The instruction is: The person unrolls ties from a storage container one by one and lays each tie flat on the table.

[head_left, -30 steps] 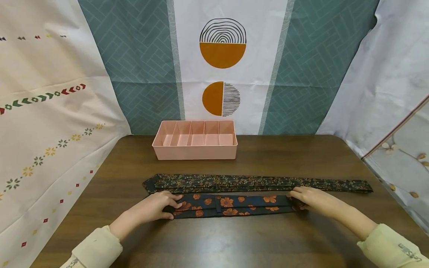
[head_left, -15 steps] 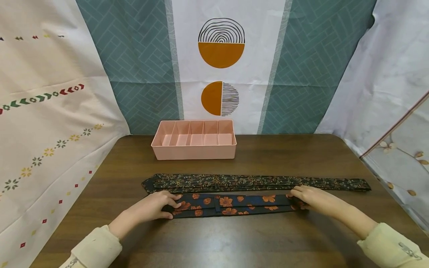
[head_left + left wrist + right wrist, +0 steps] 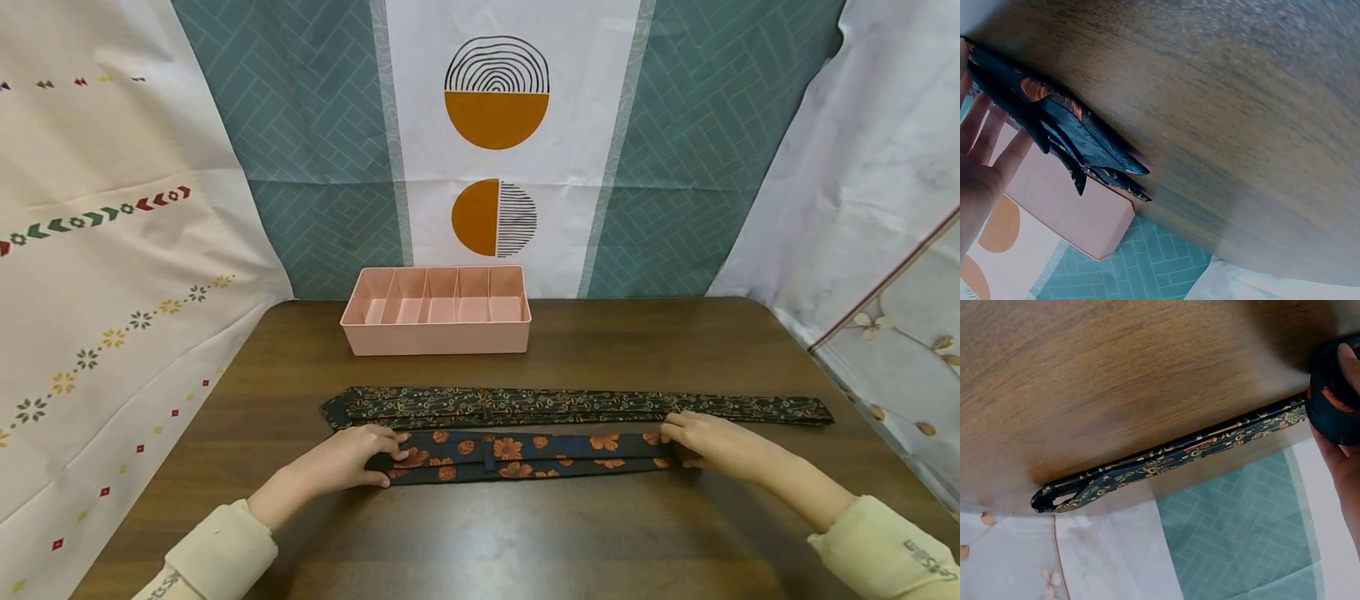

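Note:
A dark navy necktie with orange flowers (image 3: 536, 472) lies folded lengthwise, its back and keeper loop facing up. My left hand (image 3: 352, 457) holds its left end across the width, thumb on the near edge and fingers on the far edge. In the left wrist view, layered dark tips stick out past the fingers. My right hand (image 3: 712, 442) grips the folded right end; in the right wrist view the thumb presses on the rolled loop of fabric (image 3: 1329, 415). Just behind lies a second necktie, black with a small gold pattern (image 3: 570, 406), also folded; neither hand visibly holds it.
At the back of the brown wooden table (image 3: 480, 533) stands a pink box with several compartments (image 3: 438, 339). Patterned cloths hang behind it and along both sides, such as the teal and white curtain (image 3: 322, 167).
My right hand has shifted slightly to the right, and the flowered necktie's right end has moved with it. The left hand stays at the left end. The patterned necktie and box keep their places.

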The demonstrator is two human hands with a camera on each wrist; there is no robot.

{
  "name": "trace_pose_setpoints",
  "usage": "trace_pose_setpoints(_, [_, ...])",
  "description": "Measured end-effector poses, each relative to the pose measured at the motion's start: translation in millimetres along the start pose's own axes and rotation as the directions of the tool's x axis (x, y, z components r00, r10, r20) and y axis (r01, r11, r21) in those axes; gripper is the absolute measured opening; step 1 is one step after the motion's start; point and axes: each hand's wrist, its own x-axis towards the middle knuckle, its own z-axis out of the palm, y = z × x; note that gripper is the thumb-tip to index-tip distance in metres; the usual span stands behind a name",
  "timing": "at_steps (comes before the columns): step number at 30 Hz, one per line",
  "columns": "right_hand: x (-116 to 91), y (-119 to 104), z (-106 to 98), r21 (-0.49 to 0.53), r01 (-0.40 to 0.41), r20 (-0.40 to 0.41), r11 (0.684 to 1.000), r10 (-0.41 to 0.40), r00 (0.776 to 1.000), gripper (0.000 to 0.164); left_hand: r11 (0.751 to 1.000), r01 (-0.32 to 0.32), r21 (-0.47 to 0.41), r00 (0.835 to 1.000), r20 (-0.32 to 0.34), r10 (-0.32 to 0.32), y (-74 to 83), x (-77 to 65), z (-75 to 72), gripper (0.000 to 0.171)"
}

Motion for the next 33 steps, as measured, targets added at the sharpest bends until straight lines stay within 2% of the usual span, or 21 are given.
trace_pose_setpoints(4, [-2.0,0.3,-1.1,0.029,-0.029,0.026,0.999,0.028,0.999,0.041,1.0,-0.005,0.0,1.0,-0.001,0.005,-0.7,1.3,0.4,0.035])
trace_pose_setpoints(11, [-5.6,0.4,-2.8,0.002,-0.083,0.089,0.997,0.083,0.993,0.046,1.0,-0.006,-0.01,1.0,0.002,0.006,-1.9,4.1,-0.8,0.034])
trace_pose_setpoints(15, [-6.3,1.1,-1.1,-0.005,-0.059,0.061,0.998,0.059,0.996,0.044,1.0,0.006,-0.023,1.0,0.007,-0.006,-1.8,2.5,0.8,0.033])
trace_pose_setpoints(24, [-12.2,7.5,2.5,0.008,0.004,-0.066,1.0,-0.004,0.998,0.041,1.0,0.0,-0.012,1.0,-0.009,0.0,-1.5,1.1,3.4,0.032])
trace_pose_setpoints(33, [-17.0,8.1,3.5,0.043,-0.03,-0.042,0.999,0.031,0.999,0.039,0.999,0.017,-0.032,1.0,-0.003,-0.017,0.3,0.4,1.5,0.032])
